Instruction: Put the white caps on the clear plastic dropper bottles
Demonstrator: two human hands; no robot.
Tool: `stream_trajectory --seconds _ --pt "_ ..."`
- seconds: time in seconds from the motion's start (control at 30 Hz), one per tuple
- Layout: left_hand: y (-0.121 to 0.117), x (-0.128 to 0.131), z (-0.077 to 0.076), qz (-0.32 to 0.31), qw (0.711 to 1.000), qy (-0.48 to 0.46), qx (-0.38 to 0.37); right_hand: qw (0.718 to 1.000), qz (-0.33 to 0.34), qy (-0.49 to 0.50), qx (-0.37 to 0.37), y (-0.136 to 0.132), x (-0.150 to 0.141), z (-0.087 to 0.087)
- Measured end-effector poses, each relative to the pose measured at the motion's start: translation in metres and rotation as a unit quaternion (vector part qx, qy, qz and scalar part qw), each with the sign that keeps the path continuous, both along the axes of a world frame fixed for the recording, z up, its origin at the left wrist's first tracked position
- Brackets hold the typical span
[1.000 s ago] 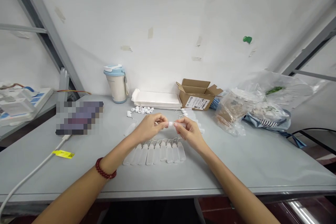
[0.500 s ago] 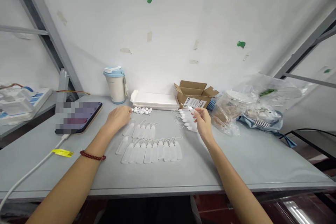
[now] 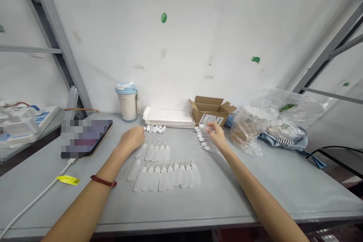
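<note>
My left hand rests at the left end of a small pile of white caps. Its fingers are curled; their tips, and anything between them, are hidden. My right hand pinches a small translucent plastic bottle at the far end of the right-hand column of capped bottles. That column lies partly behind my fingers. In front of my left hand lies a short row of translucent bottles with thin white strings. Nearer to me is a longer row of the same bottles, side by side.
Behind the caps lies a stack of flat white packets. An opened cardboard box and a clear plastic bag stand at the back right. A lidded cup and a phone with a white cable are on the left.
My right hand has lowered the bottle from above the right-hand column to its far end. My left hand stays beside the caps. The whole view has shifted slightly.
</note>
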State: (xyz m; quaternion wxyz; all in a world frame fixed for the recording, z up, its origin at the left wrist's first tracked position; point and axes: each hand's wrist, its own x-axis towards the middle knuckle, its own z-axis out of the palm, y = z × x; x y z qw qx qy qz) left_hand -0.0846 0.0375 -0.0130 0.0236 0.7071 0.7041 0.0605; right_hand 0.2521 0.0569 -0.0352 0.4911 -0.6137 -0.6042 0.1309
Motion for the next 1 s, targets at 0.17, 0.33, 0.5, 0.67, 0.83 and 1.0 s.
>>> stream_trajectory --seconds 0.17,0.33,0.5,0.67,0.83,1.0 --pt "-0.001 0.001 -0.001 -0.01 1.0 0.008 -0.006 0.998 0.061 -0.011 -0.012 0.021 0.005 0.006" --pt "0.001 0.001 -0.005 0.009 1.0 0.008 0.004 0.999 0.042 -0.003 -0.003 0.015 0.022 0.008" --pt "0.003 0.003 -0.005 0.035 0.999 0.004 -0.002 0.998 0.047 -0.009 0.028 -0.012 0.012 0.037" --pt "0.002 0.002 -0.001 0.047 0.999 0.008 -0.025 0.931 0.33 -0.042 -0.149 -0.058 -0.015 0.074" --pt "0.002 0.0 0.0 0.047 0.998 0.01 -0.051 0.79 0.51 -0.092 -0.328 -0.075 -0.023 0.08" --pt "0.002 -0.008 0.004 0.05 0.997 0.027 -0.049 0.774 0.504 -0.07 -0.377 -0.071 -0.028 0.069"
